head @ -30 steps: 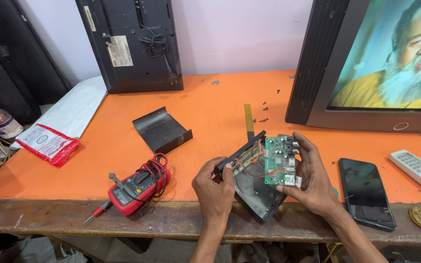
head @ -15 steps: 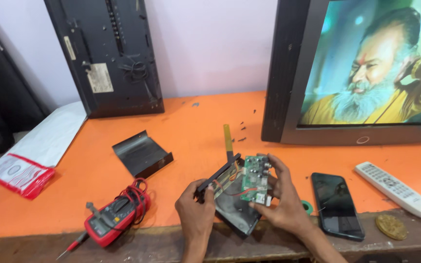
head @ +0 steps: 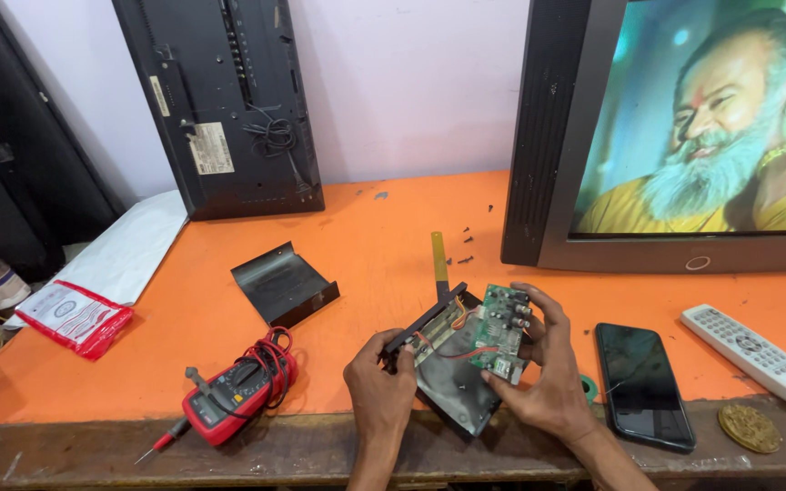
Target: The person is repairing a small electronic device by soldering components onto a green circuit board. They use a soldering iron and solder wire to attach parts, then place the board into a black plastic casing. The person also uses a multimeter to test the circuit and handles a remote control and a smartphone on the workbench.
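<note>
Board tilted up more vs a sec ago — right hand (head: 548, 386) grips green circuit board (head: 499, 332), left hand (head: 382, 386) holds black casing (head: 452, 386) on tabletop (head: 384, 245).

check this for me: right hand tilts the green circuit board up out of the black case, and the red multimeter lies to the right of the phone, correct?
Not quite. The head view shows the red multimeter lying left of the hands, while the phone is on the right. The right hand does tilt the green circuit board up from the black case.
</note>
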